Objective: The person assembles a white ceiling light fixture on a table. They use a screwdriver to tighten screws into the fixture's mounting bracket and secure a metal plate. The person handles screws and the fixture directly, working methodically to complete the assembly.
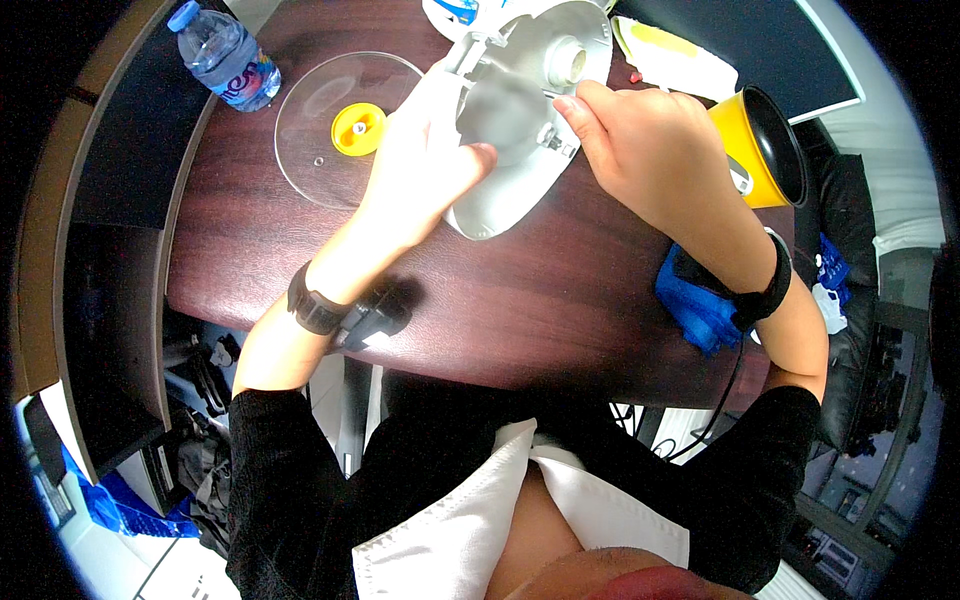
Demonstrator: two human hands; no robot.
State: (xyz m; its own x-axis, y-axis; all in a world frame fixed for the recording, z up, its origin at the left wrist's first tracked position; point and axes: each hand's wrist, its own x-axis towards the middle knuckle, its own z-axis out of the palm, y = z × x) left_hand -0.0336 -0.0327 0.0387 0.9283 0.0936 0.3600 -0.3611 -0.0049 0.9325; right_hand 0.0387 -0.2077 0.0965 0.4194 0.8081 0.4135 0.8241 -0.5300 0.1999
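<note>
My left hand (415,170) grips the rim of a white, shallow round plastic shell (490,215), tilted above the table. Inside the shell are a greyish round area, a short white cylinder (566,62) and a small metal-and-white fitting (553,140). Thumb and forefinger of my right hand (655,140) are pinched together at the shell's right side; what they hold is too small to make out. Left of the shell, a clear round lid (305,115) with a yellow knob (358,130) lies on the table.
A yellow pot (735,125) with a black inside lies tipped at the right. Below it is a blue cloth (690,310). A water bottle (232,62) stands far left; a yellow-and-white packet (680,62) lies at the back. The brown table (480,320) has a curved front edge.
</note>
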